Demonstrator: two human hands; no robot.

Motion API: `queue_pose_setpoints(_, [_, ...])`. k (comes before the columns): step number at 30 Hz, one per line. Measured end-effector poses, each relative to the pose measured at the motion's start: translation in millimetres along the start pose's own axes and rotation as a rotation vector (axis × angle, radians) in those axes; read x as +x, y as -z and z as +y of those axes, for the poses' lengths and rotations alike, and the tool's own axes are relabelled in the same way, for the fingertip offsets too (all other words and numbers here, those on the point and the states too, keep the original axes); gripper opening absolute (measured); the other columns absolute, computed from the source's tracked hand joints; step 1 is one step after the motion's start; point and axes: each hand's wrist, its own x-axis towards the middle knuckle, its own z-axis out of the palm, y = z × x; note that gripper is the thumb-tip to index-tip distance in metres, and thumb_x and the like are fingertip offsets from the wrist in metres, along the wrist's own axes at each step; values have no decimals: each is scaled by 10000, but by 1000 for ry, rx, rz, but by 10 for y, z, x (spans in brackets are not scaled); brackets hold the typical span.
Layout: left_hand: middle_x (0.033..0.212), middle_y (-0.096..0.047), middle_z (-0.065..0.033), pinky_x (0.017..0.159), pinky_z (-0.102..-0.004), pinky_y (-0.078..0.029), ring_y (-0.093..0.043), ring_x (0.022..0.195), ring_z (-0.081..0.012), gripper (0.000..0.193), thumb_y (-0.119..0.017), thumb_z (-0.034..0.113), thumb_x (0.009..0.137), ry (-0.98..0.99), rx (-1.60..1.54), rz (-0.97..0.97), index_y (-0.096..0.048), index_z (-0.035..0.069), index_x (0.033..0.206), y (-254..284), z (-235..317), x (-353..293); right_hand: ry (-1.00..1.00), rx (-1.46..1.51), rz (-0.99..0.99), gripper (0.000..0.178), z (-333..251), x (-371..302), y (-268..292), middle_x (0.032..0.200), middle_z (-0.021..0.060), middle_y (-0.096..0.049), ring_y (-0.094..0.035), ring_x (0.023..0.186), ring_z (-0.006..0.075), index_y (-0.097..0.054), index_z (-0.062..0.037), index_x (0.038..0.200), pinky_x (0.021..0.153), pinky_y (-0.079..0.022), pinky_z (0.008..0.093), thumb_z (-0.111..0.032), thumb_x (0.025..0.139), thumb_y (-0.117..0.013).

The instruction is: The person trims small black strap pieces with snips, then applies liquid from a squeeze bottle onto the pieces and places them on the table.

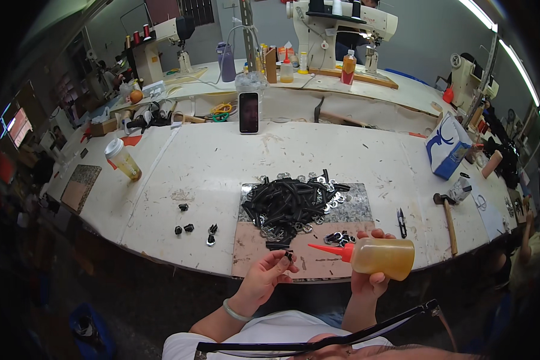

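Observation:
My left hand (261, 282) is closed in a pinch on a small black strip (288, 255), held above the board's near edge. In my right hand (366, 287), a squeeze bottle (385, 258) of amber liquid lies on its side. Its red nozzle (330, 249) points left toward the strip, with a gap between them. Beyond both hands, a heap of short black strips (291, 201) mixed with silver metal rings (276, 233) covers much of the board (249, 255). A smaller cluster of black pieces with rings (339, 238) lies by the right fingers.
Several small black pieces (188, 228) sit left of the board. Small snips (401, 223) and a hammer (447, 222) lie to the right. A phone (249, 113) stands at the table's back edge, and a lidded drink cup (123, 159) is at left. Sewing machines (309, 36) stand farther back.

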Motion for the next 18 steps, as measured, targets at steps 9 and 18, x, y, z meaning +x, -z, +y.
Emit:
queue_pose_setpoints(9, [790,-588,-56,534,-229,-499,-578,656,-101,210,-558,102,855,-94,117,44,-539,-23,1022,-54,-75,44,-46,-120,81,770,14,-174,154,1161,149,-460,-457,1087,343,-350,-26,1251,973,-321,468,-374,680,-731])
queue_pose_setpoints(18, [698,-561,-33,494,-216,-486,-528,542,-74,202,-545,104,860,-116,230,10,-546,-37,1004,-158,-187,-8,-35,-249,115,729,-84,-285,126,1066,141,-473,-491,1024,311,-397,-26,1170,947,-344,463,-380,643,-756])
